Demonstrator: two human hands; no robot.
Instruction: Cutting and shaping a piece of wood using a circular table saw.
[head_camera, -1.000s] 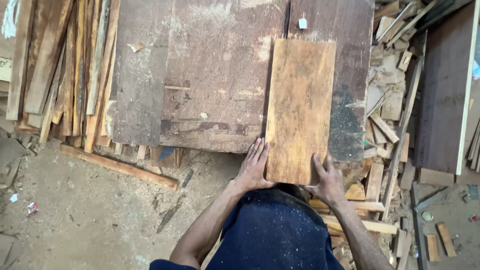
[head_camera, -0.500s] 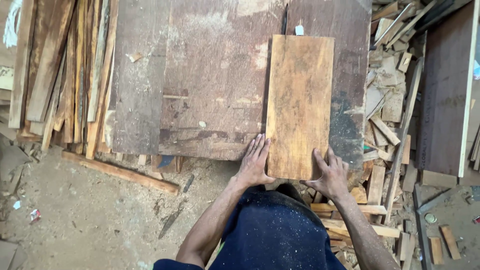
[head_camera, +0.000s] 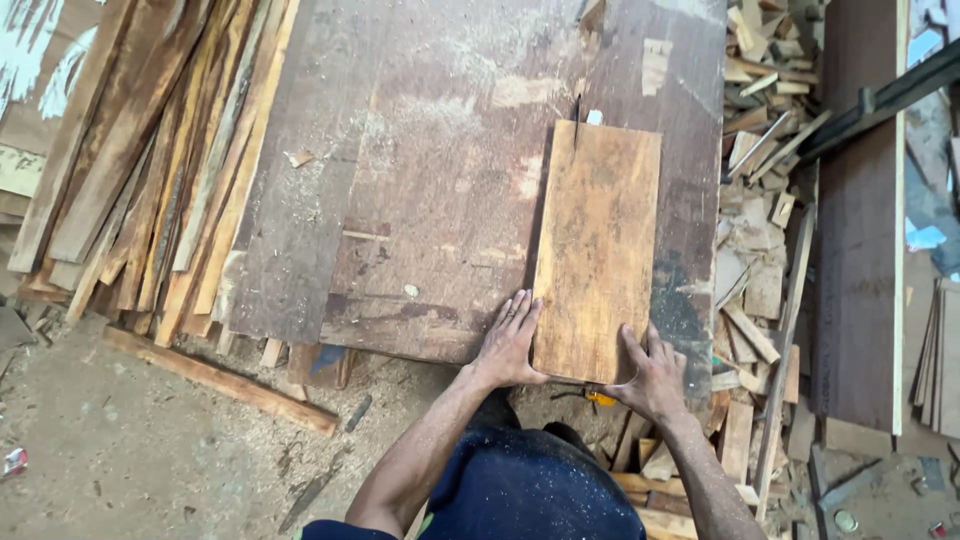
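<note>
While on the worktable (head_camera: 440, 200), both hands on the board (head_camera: 598, 250)

A dark, worn wooden worktop (head_camera: 440, 200), dusted with sawdust, carries a lighter rectangular board (head_camera: 598, 250) lying flat near its right edge, a small wood chip (head_camera: 298, 158) toward the left, and a scrap (head_camera: 655, 62) by the far edge.

The board (head_camera: 597, 250) slid further up the worn table (head_camera: 430, 200). Both hands, left (head_camera: 510, 345) and right (head_camera: 652, 375), followed at its near end.
</note>
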